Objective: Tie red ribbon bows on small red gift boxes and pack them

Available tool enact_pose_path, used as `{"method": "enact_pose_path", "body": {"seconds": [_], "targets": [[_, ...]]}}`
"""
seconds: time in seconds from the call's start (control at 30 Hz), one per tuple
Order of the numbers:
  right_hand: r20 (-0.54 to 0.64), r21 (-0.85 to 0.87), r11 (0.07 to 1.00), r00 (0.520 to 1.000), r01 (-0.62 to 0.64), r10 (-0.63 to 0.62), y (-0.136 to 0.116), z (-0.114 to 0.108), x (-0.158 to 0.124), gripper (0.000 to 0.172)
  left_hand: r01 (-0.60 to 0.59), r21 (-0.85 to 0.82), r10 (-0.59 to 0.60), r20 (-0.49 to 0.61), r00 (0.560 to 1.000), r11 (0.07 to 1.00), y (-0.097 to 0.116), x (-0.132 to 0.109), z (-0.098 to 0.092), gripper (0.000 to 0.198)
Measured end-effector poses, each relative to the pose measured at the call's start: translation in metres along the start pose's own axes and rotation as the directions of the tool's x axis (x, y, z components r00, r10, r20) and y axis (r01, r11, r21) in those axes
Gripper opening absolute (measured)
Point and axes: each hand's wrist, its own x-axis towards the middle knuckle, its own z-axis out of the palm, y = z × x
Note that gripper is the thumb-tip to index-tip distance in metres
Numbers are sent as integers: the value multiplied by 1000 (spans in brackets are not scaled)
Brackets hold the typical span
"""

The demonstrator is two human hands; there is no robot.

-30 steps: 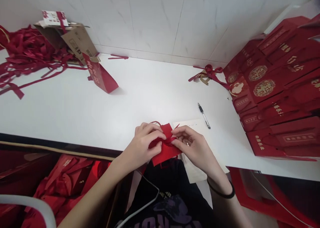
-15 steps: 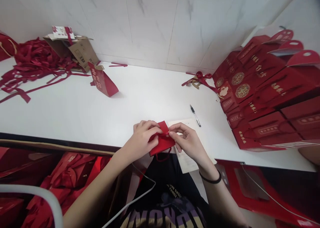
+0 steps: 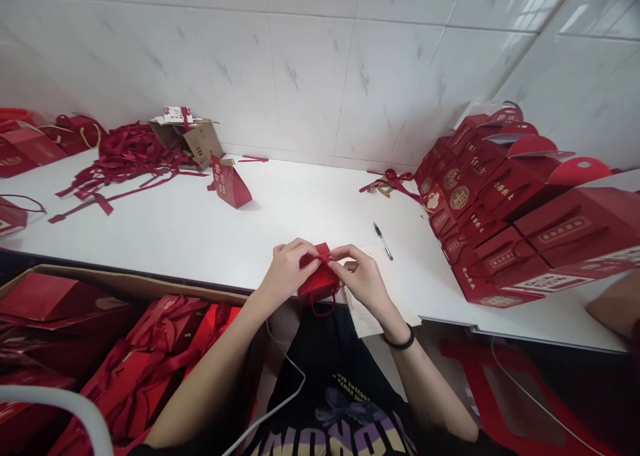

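Note:
A small red gift bag (image 3: pixel 316 285) with a thin red cord handle is at the table's front edge, between my hands. Across its upper part runs a red ribbon (image 3: pixel 325 258). My left hand (image 3: pixel 291 267) pinches the ribbon from the left with thumb and forefinger. From the other side my right hand (image 3: pixel 361 274) pinches it too, its fingertips nearly meeting those of the left. The bag's top is partly hidden by my fingers. Under the right hand lies a sheet of paper (image 3: pixel 369 319) that overhangs the edge.
A pen (image 3: pixel 383 241) lies right of the paper. Stacked red gift boxes (image 3: pixel 500 209) fill the right side. Further back are a ribbon bow (image 3: pixel 393 179), a small red box (image 3: pixel 233 183), a cardboard box (image 3: pixel 203 143) and heaped ribbons (image 3: pixel 127 149). A carton (image 3: pixel 125 279) of red bags stands lower left.
Both hands have drawn closer together over the bag, the left thumb and forefinger now at the ribbon. The view has tilted up, showing more wall.

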Motion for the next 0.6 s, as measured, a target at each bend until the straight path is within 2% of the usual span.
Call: {"method": "enact_pose_path", "body": {"seconds": [0.17,0.33,0.47,0.6], "targets": [[-1,-8,1000,1000,11,-11,0,1,4,17,-3,-6,3,-31,1000,1000,-7,-1,1,5],[17,-144,989,999,43,-41,2,3,6,12,29,-14,-30,-51,998,999,-13,-1,8,4],[-36,-242,968,997,59,-70,5,6,8,11,-20,-8,20,-27,999,1000,-13,-2,9,4],[-7,-277,956,994,99,-105,3,7,9,10,-70,2,70,-9,997,998,-13,-2,9,5]]}}
